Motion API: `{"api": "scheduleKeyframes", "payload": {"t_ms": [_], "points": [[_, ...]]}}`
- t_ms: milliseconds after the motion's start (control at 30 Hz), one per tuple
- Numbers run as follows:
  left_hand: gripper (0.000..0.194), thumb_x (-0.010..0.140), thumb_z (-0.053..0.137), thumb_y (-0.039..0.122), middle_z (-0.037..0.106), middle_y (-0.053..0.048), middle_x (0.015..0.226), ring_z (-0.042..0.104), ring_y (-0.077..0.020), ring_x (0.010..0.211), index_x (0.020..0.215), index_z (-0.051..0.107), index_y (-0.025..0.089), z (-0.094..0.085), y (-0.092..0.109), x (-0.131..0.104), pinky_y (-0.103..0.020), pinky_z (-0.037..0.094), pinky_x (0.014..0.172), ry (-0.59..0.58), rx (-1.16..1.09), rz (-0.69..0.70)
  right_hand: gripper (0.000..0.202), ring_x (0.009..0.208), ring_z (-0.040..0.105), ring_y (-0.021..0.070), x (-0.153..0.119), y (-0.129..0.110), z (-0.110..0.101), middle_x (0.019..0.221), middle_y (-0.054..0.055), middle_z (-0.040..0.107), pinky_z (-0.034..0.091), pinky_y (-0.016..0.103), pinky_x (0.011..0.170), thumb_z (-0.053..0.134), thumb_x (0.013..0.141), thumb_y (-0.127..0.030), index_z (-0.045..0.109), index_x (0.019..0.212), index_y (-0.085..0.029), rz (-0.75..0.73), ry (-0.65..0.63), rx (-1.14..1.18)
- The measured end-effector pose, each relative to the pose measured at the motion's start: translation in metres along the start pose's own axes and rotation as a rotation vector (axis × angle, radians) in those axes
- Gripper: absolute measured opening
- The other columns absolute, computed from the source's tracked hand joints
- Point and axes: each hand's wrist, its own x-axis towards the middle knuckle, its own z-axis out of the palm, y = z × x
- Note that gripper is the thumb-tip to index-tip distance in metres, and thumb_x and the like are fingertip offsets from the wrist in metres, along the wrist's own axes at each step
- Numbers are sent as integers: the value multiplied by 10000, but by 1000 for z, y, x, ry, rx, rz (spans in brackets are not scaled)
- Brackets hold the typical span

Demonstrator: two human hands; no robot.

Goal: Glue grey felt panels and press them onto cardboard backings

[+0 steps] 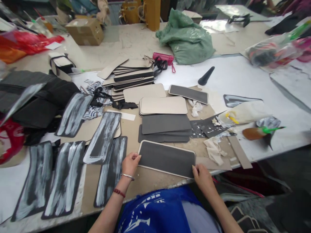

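Observation:
Between my two hands lies a dark grey rectangular panel with a beige border (167, 159), near the table's front edge. My left hand (130, 164) pinches its left end between thumb and fingers. At the lower right corner, my right hand (201, 173) grips the panel the same way. Just behind it sits a stack of plain dark grey panels (165, 124), with a stack of beige panels (164, 105) beyond. To the left, several dark pieces smeared with white, glue-like streaks (64, 178) are spread out, one of them (113, 171) close to my left forearm.
A tall pile of beige and black pieces (133, 76) stands farther back. At right are a white container with a yellow part (245, 113), a brown bottle with a green tip (254, 133) and crumpled scraps (215, 151). A green bag (187, 38) and cardboard box (85, 31) sit behind.

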Motion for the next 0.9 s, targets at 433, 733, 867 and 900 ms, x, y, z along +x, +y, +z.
{"api": "scheduleKeyframes", "payload": {"t_ms": [433,733,867,900], "points": [[212,604,538,416,624,-13,566,587,-211,604,580,582,211,-4,1,1,-293,395,569,10,129,43,240,603,476,175,-4,0,10,617,41,478,385,304,614,301,844,-327,314,620,-241,85,48,-98],[181,654,533,366,620,-11,589,580,-186,612,599,572,198,-1,3,-2,-265,379,569,18,173,55,215,629,469,178,-3,-1,11,645,38,469,365,300,622,368,815,-285,279,624,-246,80,46,-117],[140,662,546,301,621,-5,587,577,-157,601,582,566,188,2,3,0,-238,376,563,45,190,47,223,631,465,181,-1,3,15,629,27,453,351,301,626,396,802,-282,280,615,-245,74,44,-135],[127,659,551,286,623,-5,592,579,-153,604,584,568,185,3,2,1,-233,376,564,54,194,45,227,628,466,179,0,4,15,623,23,451,348,299,624,408,798,-279,284,611,-244,76,42,-144]]}}
